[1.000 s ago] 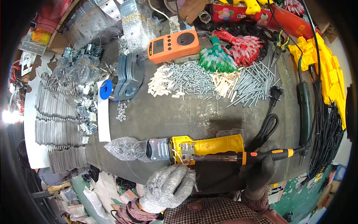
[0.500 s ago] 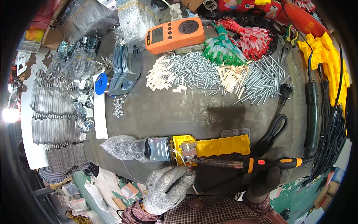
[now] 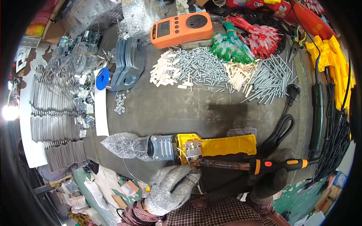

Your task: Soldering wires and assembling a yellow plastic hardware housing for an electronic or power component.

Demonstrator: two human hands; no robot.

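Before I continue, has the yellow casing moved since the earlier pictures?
No, not to either side: the yellow casing still lines up at its right end with the grey plate behind it.

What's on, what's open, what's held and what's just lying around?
Soldering iron: held, red light lit.
Right hand: gloved, gripping the soldering iron.
Left hand: gloved, fingers bent, grip unclear.
Yellow handle: open, insides showing.
Meter: screen showing digits.
Plug: not plugged in.
Screws: loose, heaped.
Red wires: bunched.

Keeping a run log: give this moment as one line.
left hand: near yellow housing, grip unclear | right hand: gripping soldering iron | iron: end beside housing
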